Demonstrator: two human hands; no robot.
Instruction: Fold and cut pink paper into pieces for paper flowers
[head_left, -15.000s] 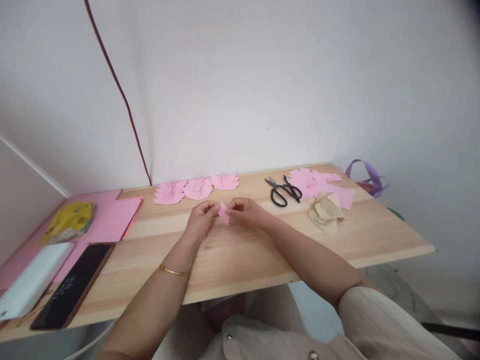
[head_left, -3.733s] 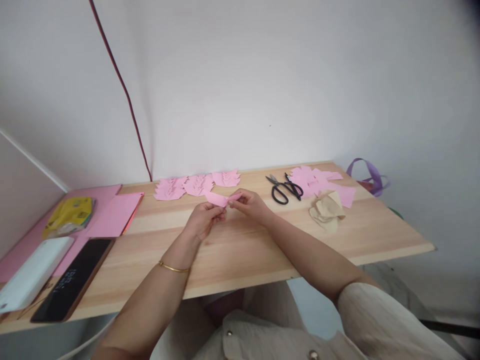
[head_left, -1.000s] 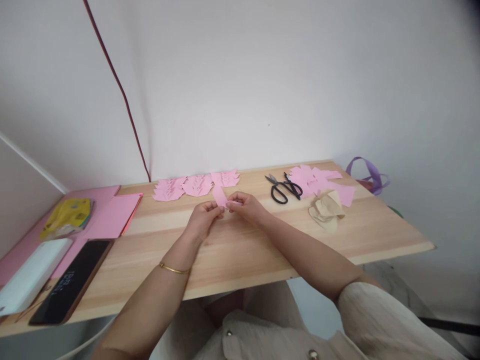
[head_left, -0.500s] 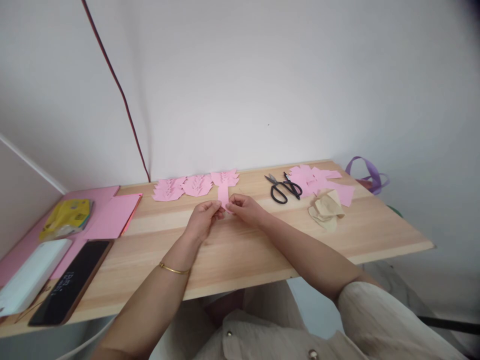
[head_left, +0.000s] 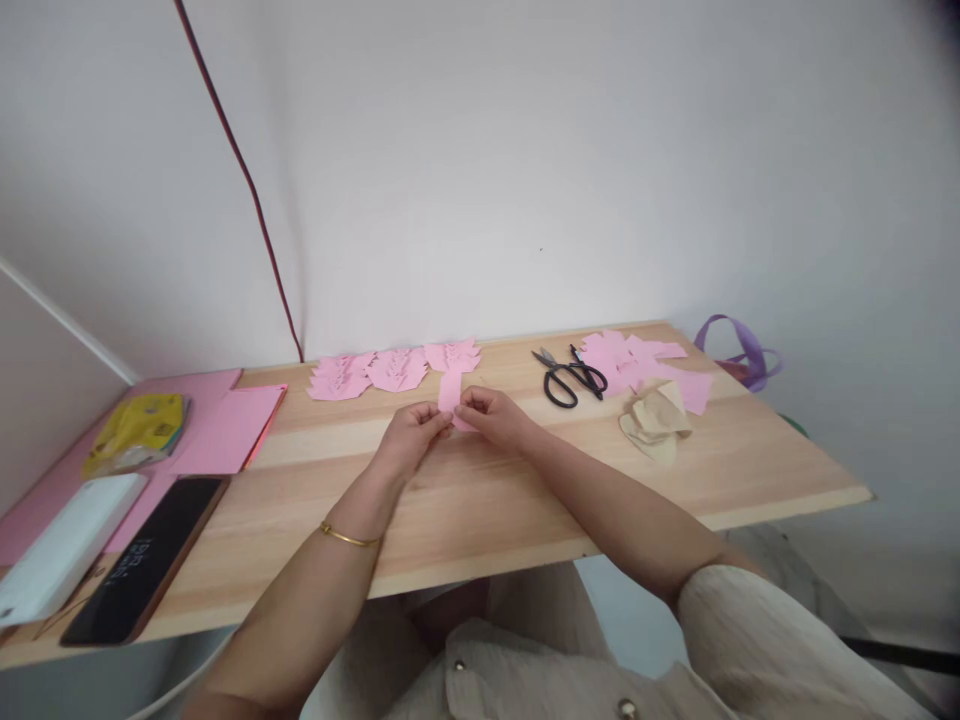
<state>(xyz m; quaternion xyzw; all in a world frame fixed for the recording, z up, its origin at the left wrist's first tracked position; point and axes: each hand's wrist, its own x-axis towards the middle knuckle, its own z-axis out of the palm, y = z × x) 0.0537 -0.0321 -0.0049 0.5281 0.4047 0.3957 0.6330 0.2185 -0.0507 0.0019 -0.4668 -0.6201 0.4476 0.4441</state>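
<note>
Both of my hands pinch a small folded strip of pink paper (head_left: 450,392) above the middle of the wooden table (head_left: 480,500). My left hand (head_left: 409,438) grips its lower left edge, and my right hand (head_left: 491,416) grips its lower right edge. The strip stands upright between my fingertips. Just behind it, three cut pink paper shapes (head_left: 395,370) lie in a row near the wall.
Black scissors (head_left: 568,379) lie to the right, beside a heap of pink scraps (head_left: 645,365) and crumpled beige paper (head_left: 655,422). At the left are pink sheets (head_left: 229,430), a yellow packet (head_left: 136,430), a black phone (head_left: 142,575) and a white box (head_left: 64,550). A red cable (head_left: 247,190) hangs down the wall.
The strip has turned from lying sideways to standing upright between my fingertips, and both hands have settled slightly lower and closer together over the table.
</note>
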